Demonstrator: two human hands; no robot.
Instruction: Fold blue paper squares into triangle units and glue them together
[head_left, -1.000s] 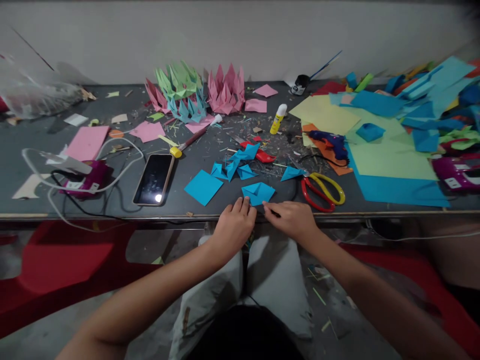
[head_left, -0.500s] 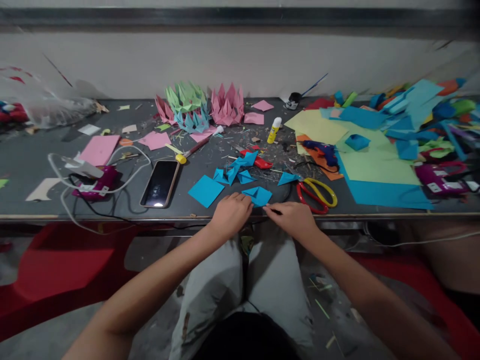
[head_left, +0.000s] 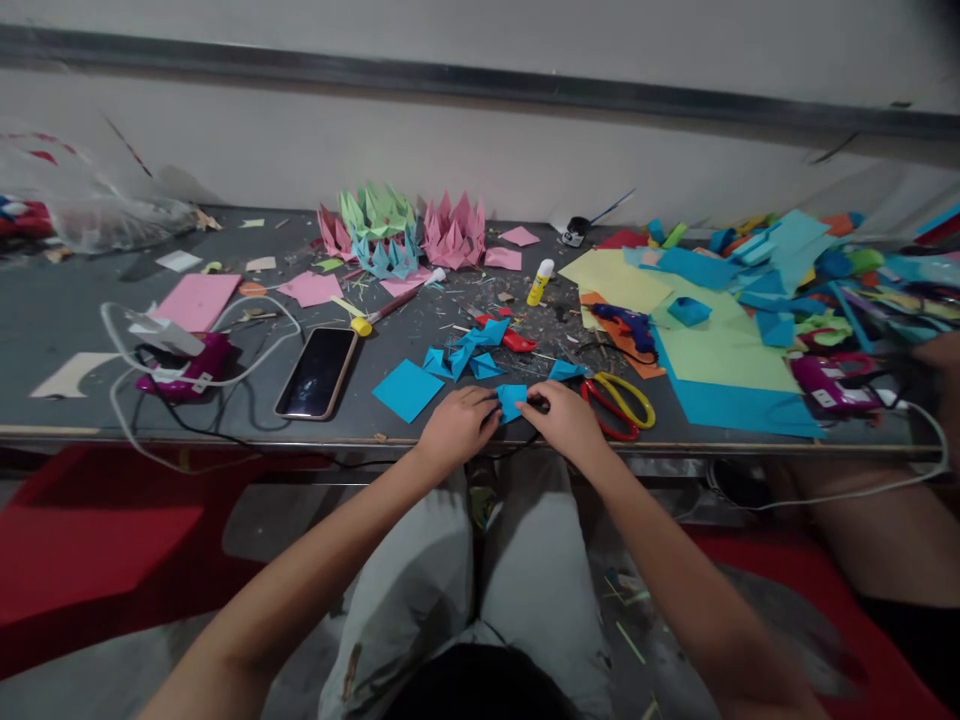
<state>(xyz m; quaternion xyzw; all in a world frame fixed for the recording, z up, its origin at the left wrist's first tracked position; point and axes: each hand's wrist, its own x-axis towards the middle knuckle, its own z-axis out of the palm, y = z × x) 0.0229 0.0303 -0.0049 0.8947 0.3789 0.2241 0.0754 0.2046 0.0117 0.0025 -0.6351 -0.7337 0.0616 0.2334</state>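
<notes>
Between my hands, at the table's front edge, lies a partly folded piece of blue paper (head_left: pixel 511 402). My left hand (head_left: pixel 460 424) is closed over its left side, fingers pressed together. On the right side, my right hand (head_left: pixel 561 418) pinches the paper's edge between thumb and fingers. A flat blue paper square (head_left: pixel 408 390) rests to the left of my left hand. Just beyond the hands sit several folded blue paper pieces (head_left: pixel 466 352). Another folded blue piece (head_left: pixel 566 370) lies near scissors (head_left: pixel 619 406) with red and yellow handles, right of my right hand.
A phone (head_left: pixel 318 374) and a purple power adapter (head_left: pixel 187 368) with cables lie left. Folded paper crowns (head_left: pixel 454 232) stand at the back, near a glue stick (head_left: pixel 540 283). Rightward are a glue gun (head_left: pixel 627 326), coloured sheets (head_left: pixel 735 350) and another purple adapter (head_left: pixel 832 383).
My right hand has moved left, closer to my left hand, and the blue paper between them looks narrower. The view has tilted and shifted slightly.
</notes>
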